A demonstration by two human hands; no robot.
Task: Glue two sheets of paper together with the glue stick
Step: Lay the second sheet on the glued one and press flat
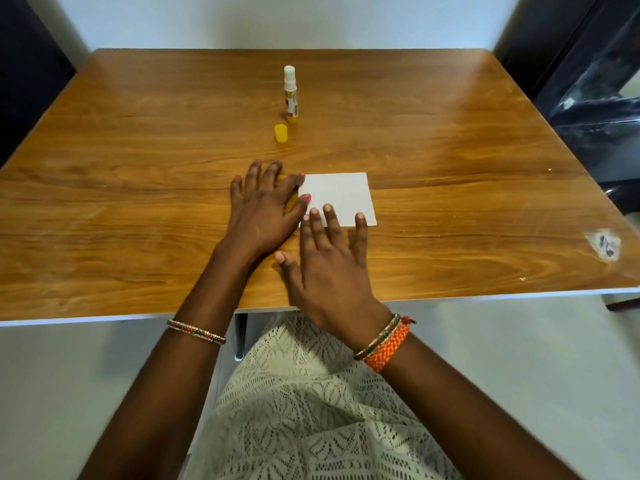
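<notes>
**Both hands flat at the paper, glue stick standing uncapped**

A white rectangle of paper point(337, 197) lies flat on the wooden desk point(450, 150), near the middle and towards the front edge. Whether it is one sheet or two stacked cannot be told from this view.

The left hand point(258, 211) rests palm down with fingers spread, on the desk just left of the paper; its thumb and forefinger tips touch the paper's left edge. The right hand point(325, 268) also lies open and flat, palm down, its fingertips pressing on the paper's near edge while the palm sits on the bare desk. Neither hand grips anything.

Farther back, the glue stick point(291, 95) stands upright with its white glue end exposed. Its yellow cap point(281, 133) stands on the desk just in front of it and slightly left, apart from the stick.

Bangles circle both wrists, and the right wrist also has an orange braided band point(388, 348).
</notes>
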